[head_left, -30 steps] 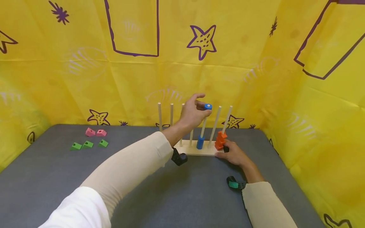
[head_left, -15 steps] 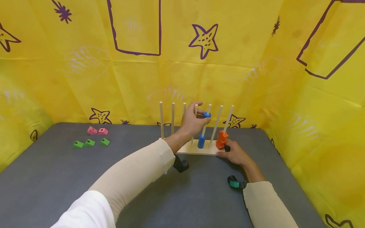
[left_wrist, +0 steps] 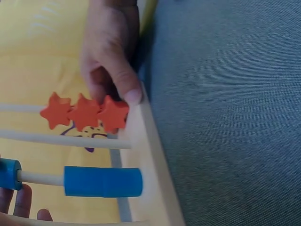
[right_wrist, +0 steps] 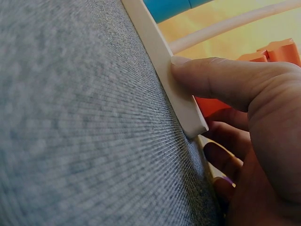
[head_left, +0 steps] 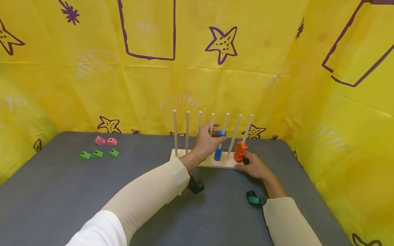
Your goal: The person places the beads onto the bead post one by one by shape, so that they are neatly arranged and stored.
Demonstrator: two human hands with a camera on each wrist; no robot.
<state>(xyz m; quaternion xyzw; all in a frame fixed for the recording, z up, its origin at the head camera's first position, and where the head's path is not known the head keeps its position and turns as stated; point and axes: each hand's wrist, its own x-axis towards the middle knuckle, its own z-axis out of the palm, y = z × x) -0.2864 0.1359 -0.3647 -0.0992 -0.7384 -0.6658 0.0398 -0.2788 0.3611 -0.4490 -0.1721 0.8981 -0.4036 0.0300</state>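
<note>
A wooden peg board (head_left: 220,165) with several upright pegs stands near the back of the table. My left hand (head_left: 204,144) pinches a blue bead (head_left: 222,134) that is threaded on one peg, above two blue cylinder beads (left_wrist: 103,181) stacked at its foot. A gap of bare peg shows between them in the left wrist view. My right hand (head_left: 254,166) grips the board's right end, thumb on the front edge (right_wrist: 183,80) and fingers behind. Beside those fingers, three orange star beads (left_wrist: 83,113) are stacked on the end peg.
Two pink beads (head_left: 106,140) and three green wedge-shaped beads (head_left: 97,154) lie on the left of the grey table (head_left: 154,212). A yellow patterned cloth (head_left: 147,89) hangs behind the table and along its sides.
My left hand has lowered the blue bead from the top of its peg to partway down, closer to the blue stack. The right hand has kept its place on the board.
</note>
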